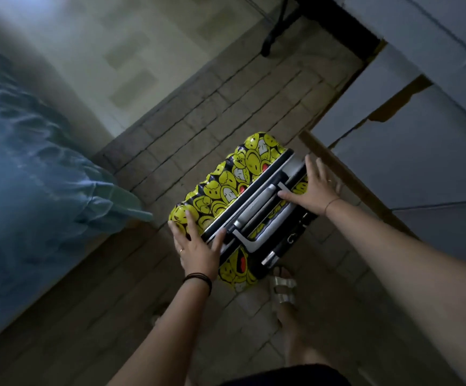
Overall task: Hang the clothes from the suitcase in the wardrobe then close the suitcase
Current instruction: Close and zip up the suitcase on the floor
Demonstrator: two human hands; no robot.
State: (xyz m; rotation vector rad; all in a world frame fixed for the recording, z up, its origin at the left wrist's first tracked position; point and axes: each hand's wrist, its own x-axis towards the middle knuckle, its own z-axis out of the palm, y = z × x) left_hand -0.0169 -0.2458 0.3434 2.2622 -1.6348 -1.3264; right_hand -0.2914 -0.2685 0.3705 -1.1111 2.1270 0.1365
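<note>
Yellow smiley-print hard-shell suitcase (226,188) stands upright on the brown tiled floor (198,107), its grey top handle (257,207) facing up. The left hand (195,246) lies flat on the suitcase's near-left corner, fingers straight and spread, gripping nothing. The right hand (314,188) rests unclenched on its far-right edge, thumb beside the handle's end.
</note>
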